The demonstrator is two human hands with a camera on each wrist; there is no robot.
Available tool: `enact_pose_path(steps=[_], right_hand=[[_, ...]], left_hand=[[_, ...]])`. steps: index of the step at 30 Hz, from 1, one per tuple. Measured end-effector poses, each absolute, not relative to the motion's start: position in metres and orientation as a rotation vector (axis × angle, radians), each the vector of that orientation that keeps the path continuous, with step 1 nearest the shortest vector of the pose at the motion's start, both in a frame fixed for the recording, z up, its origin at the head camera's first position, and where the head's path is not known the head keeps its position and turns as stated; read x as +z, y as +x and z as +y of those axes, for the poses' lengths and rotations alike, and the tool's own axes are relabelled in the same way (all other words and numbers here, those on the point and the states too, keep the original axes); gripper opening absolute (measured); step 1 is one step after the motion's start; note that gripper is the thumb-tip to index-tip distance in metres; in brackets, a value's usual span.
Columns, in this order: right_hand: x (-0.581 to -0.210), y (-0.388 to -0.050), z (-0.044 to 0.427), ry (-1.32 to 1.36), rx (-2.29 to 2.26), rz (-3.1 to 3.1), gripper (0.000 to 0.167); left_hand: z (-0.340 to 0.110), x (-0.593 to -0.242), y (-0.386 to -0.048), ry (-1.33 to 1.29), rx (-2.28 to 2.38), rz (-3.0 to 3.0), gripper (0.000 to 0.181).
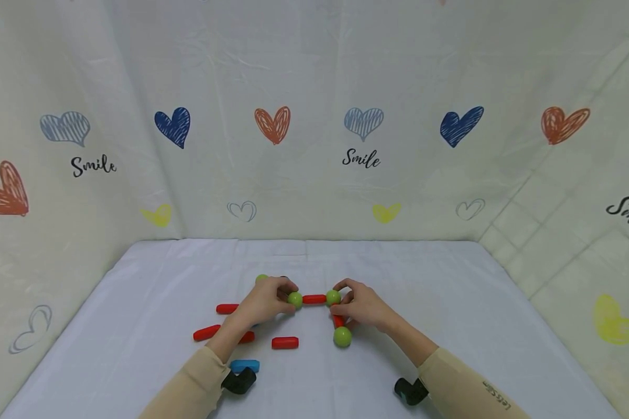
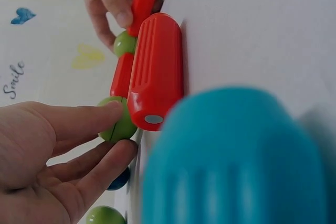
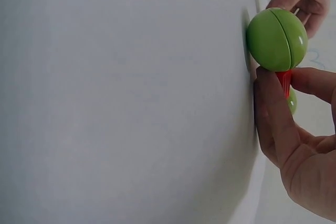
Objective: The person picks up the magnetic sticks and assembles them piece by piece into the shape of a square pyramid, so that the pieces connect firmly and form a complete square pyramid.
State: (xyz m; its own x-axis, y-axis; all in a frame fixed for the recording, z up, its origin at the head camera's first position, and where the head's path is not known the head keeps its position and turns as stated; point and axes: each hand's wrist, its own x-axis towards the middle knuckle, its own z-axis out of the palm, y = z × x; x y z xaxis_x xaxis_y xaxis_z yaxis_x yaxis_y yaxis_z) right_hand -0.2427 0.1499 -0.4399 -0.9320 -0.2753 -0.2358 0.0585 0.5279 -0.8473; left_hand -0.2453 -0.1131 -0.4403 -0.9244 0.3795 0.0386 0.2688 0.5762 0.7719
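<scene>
Green balls and red ribbed sticks form an L-shaped chain on the table. My left hand (image 1: 266, 301) pinches the green ball (image 1: 295, 299) at its left end between thumb and fingers. From there a red stick (image 1: 314, 299) runs right to the corner green ball (image 1: 333, 297). A second red stick (image 1: 338, 320) comes toward me from that corner, ending in another green ball (image 1: 342, 337). My right hand (image 1: 366, 305) holds this second stick between thumb and fingers, close to the corner ball. In the right wrist view, fingers partly cover the stick (image 3: 284, 83).
Loose red sticks (image 1: 285, 343) lie around my left forearm, with a blue stick (image 1: 244, 366) nearer me. Another green ball (image 1: 262, 278) and a dark blue ball (image 2: 119, 180) sit beyond my left hand. A heart-printed cloth (image 1: 314, 180) hangs behind the white table (image 1: 424, 273).
</scene>
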Motion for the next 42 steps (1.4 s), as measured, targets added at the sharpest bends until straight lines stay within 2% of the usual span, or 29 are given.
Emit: enact_pose_path(steps=[25,32,39,42], right_hand=[[-0.435,-0.242,0.160,-0.197,-1.224,2.544,0.044],[-0.435,-0.249,0.158,-0.236,-1.192,2.638,0.036],[-0.434,-0.253,0.155,-0.308,-1.181,2.651,0.018],[-0.435,-0.254,0.155,-0.298,-1.173,2.662,0.017]], left_hand=[[-0.132,-0.437,-0.231,0.558,1.263,2.671,0.030],[-0.130,-0.430,-0.219,0.590,1.195,2.634,0.027],[-0.129,-0.426,-0.210,0.614,1.139,2.577,0.023],[-0.128,-0.426,-0.207,0.602,1.114,2.555,0.021]])
